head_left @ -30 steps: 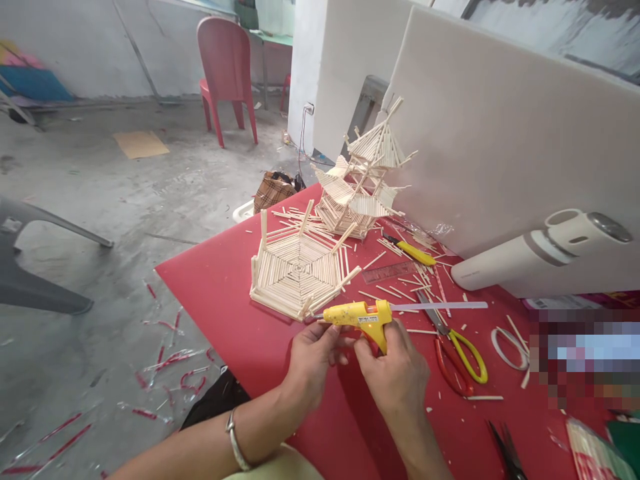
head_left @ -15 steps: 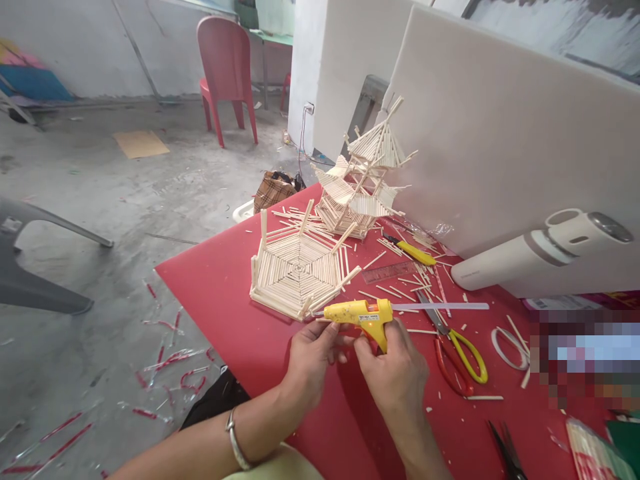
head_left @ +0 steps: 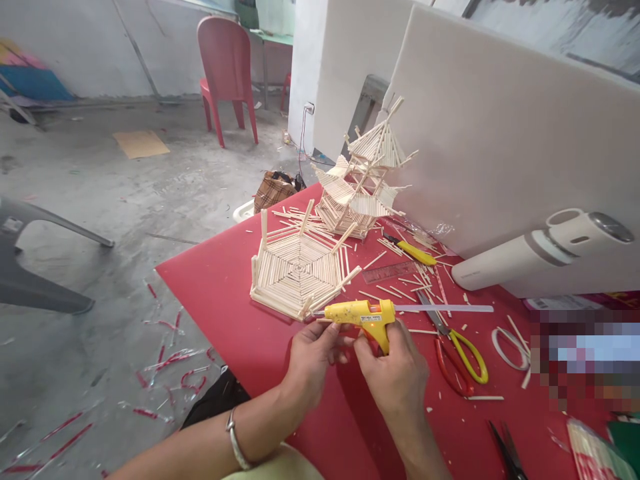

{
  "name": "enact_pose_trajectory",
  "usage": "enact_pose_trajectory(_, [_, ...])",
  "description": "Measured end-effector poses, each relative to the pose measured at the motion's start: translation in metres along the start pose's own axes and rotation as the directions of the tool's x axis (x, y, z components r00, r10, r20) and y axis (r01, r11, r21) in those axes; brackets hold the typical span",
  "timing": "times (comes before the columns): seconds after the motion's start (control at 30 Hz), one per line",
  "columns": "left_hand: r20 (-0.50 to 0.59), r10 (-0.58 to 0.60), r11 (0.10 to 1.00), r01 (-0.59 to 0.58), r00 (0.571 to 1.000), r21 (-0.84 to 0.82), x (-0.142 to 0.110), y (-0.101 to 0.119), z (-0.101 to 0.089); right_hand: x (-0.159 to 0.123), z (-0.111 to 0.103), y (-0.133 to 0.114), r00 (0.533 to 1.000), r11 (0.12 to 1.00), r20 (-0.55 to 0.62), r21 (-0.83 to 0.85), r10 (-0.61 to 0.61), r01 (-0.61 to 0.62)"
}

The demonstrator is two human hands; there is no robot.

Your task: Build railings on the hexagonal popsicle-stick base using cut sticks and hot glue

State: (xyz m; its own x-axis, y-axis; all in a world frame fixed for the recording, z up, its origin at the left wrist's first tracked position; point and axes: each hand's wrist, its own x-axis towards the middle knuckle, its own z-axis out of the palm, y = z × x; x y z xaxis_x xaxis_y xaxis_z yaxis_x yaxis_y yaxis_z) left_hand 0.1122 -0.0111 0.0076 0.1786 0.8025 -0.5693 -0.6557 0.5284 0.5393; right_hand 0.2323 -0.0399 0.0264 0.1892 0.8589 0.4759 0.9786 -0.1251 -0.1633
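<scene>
While the right hand [head_left: 397, 377] wraps its grip, the glue gun [head_left: 356, 313] shows yellow, speckled near the nozzle, translucent glue stick [head_left: 445, 308] out the back. Gun sits just over the left hand [head_left: 306, 360], fingertips bunched; can't tell what they pinch. Polygonal stick base [head_left: 299, 268], pale, ringed with posts, lies just beyond left fingers, nozzle at its near corner.

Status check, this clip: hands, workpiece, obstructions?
Right hand gripping yellow glue gun; left hand pinching thin stick near nozzle. Stick-built frame just beyond, on red table. Scissors lying right of right hand.
</scene>
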Motion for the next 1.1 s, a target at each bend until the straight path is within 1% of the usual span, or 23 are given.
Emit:
enact_pose_trajectory(0.17, [0.007, 0.005, 1.000, -0.005, 1.000, 0.004, 0.000, -0.001, -0.001, 0.001, -0.002, 0.003, 0.999, 0.998, -0.021, 0.048, 0.028, -0.027])
enact_pose_trajectory(0.33, [0.006, 0.002, 0.999, -0.002, 1.000, 0.038, 0.000, -0.001, -0.001, 0.001, -0.004, 0.007, 0.995, 0.991, 0.012, 0.082, 0.101, -0.102])
enact_pose_trajectory(0.43, [-0.005, 0.014, 0.999, -0.014, 1.000, 0.036, -0.001, 0.000, 0.000, 0.003, -0.003, 0.011, 0.990, 0.989, 0.011, 0.035, 0.143, -0.143])
enact_pose_trajectory(0.53, [-0.013, 0.019, 0.999, -0.018, 1.000, 0.031, 0.000, -0.001, 0.001, 0.007, -0.001, 0.016, 0.984, 0.983, -0.018, -0.031, 0.180, -0.180])
enact_pose_trajectory(0.67, [-0.034, 0.012, 1.000, -0.012, 0.999, 0.005, 0.002, -0.001, 0.000, 0.012, 0.003, 0.022, 0.973, 0.970, -0.031, -0.073, 0.230, -0.231])
enact_pose_trajectory(0.87, [-0.046, 0.008, 1.000, -0.008, 0.999, -0.005, 0.003, -0.001, -0.004, 0.015, 0.007, 0.022, 0.973, 0.968, -0.015, -0.101, 0.230, -0.231])
enact_pose_trajectory(1.1, [-0.055, 0.025, 1.000, -0.025, 0.998, -0.007, 0.003, -0.001, -0.003, 0.015, 0.010, 0.025, 0.968, 0.960, -0.013, -0.126, 0.250, -0.250])
